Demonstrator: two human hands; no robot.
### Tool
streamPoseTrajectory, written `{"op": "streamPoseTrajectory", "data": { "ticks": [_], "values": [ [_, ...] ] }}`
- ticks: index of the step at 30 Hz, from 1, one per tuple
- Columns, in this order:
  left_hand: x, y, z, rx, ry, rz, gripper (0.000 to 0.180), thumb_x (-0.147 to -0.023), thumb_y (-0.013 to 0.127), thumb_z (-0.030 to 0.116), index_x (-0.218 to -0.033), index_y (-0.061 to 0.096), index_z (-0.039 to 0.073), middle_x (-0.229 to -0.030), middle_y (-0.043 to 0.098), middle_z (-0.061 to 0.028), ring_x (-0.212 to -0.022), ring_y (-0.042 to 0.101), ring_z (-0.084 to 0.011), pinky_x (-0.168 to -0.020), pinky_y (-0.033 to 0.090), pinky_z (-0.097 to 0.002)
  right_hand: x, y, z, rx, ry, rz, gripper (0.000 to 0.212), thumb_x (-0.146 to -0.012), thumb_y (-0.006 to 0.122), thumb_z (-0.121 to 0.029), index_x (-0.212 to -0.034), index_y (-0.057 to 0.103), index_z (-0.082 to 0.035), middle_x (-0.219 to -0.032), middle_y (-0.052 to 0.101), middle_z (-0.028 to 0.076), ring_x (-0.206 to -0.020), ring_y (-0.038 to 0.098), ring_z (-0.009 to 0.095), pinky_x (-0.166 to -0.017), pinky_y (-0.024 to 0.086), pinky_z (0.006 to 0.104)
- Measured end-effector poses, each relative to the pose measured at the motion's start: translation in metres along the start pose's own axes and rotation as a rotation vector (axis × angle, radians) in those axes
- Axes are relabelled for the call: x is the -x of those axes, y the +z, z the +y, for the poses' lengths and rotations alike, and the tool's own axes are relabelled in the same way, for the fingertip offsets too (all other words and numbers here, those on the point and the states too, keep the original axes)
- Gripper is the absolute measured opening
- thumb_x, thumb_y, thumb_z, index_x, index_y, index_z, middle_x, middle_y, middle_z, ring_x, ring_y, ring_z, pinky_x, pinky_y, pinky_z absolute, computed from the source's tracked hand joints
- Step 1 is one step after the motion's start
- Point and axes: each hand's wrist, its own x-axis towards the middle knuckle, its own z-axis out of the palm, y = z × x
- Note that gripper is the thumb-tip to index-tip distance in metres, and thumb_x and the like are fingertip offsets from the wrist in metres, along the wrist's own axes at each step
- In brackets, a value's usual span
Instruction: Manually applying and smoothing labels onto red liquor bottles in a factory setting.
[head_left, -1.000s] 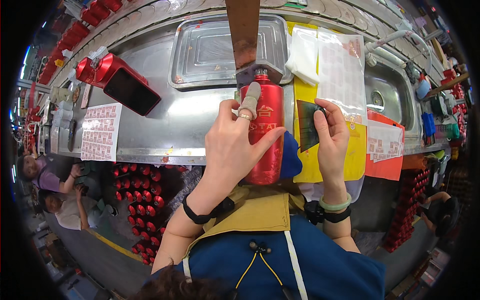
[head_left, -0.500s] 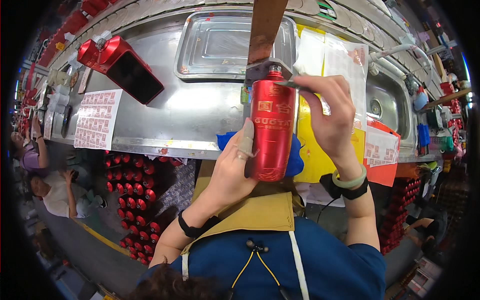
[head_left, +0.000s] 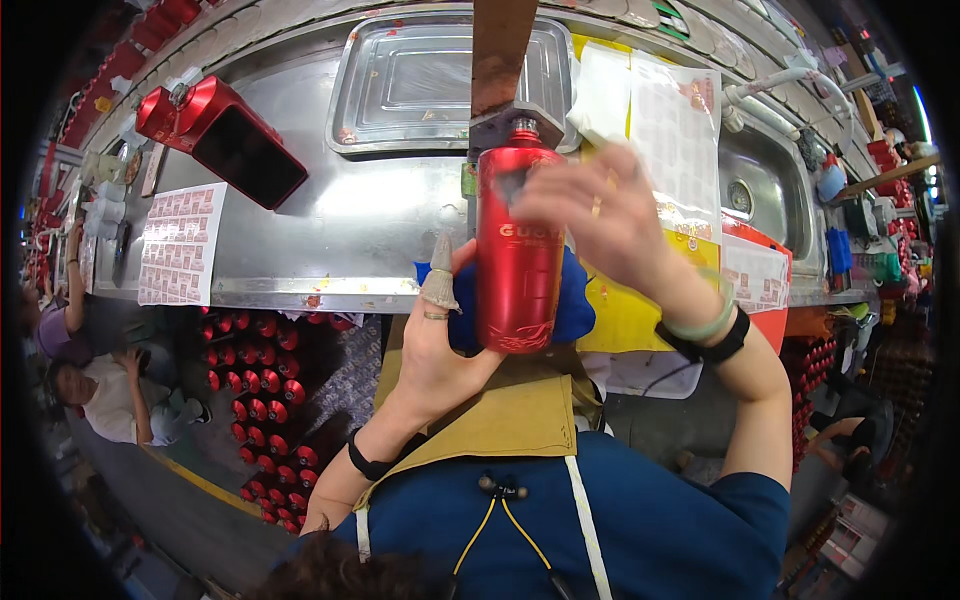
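A glossy red bottle (head_left: 520, 270) with gold lettering stands upright in front of me, its threaded neck bare. My left hand (head_left: 440, 350) grips it low on the left side; a grey finger cot covers one finger, and the fingers behind the bottle are hidden. Smeared by motion, my right hand (head_left: 610, 215) is across the bottle's upper front. At its fingertips a small thin dark tool (head_left: 510, 186) shows as a blur against the red surface. Blue cloth (head_left: 578, 305) lies behind and beside the bottle.
A steel worktable (head_left: 310, 240) holds another red bottle (head_left: 180, 110), a phone (head_left: 250, 158), a label sheet (head_left: 180, 245) and a metal tray (head_left: 345, 100). A wooden post (head_left: 500, 55) rises beyond my bottle. At right is a sink (head_left: 770, 180); several red bottles (head_left: 265, 380) stand below.
My right hand has swept left and down across the bottle's front, turning its back toward me. The view has shifted slightly, and a finger of my left hand now stands off the bottle.
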Motion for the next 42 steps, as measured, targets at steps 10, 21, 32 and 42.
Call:
{"op": "streamPoseTrajectory", "data": {
  "ticks": [10,21,32,42],
  "values": [
    [0.01,0.002,-0.014,0.118,-0.202,-0.096,0.095,-0.074,0.081,0.0,-0.157,0.034,-0.001,-0.144,0.053,-0.0218,-0.136,0.052,-0.0356,-0.113,0.042,-0.042,0.016,-0.005,-0.002,-0.095,0.221,0.112,0.02,-0.081,0.068,0.003,-0.093,0.073,-0.012,-0.099,0.076,0.002,-0.087,0.066,0.022,-0.078,0.044,0.0316],
    [0.007,-0.003,-0.016,-0.173,-0.024,-0.164,0.097,-0.072,0.081,0.0,-0.157,0.035,-0.003,-0.153,0.048,-0.023,-0.141,0.047,-0.0397,-0.117,0.038,-0.043,0.122,-0.105,0.006,-0.303,1.035,-0.046,0.042,-0.089,0.078,-0.02,-0.117,0.049,-0.006,-0.09,0.054,0.005,-0.083,0.051,0.012,-0.075,0.046,0.0284],
    [0.005,0.0,-0.009,-0.214,-0.068,-0.189,0.089,-0.075,0.079,0.001,-0.154,0.039,-0.004,-0.153,0.048,-0.0233,-0.143,0.046,-0.0393,-0.118,0.037,-0.0445,0.291,-0.194,0.114,0.209,1.241,-0.528,0.047,-0.062,0.094,-0.019,-0.091,0.063,0.0,-0.092,0.062,0.014,-0.091,0.062,0.03,-0.08,0.051,0.0389],
    [0.008,0.002,-0.011,-0.226,-0.078,-0.184,0.087,-0.075,0.079,0.0,-0.153,0.04,-0.005,-0.156,0.045,-0.0246,-0.145,0.044,-0.0385,-0.12,0.034,-0.0435,0.311,-0.189,0.182,0.048,1.311,-0.537,0.028,-0.091,0.076,-0.025,-0.109,0.075,-0.003,-0.106,0.07,0.015,-0.1,0.066,0.024,-0.09,0.051,0.0353]
  ]
}}
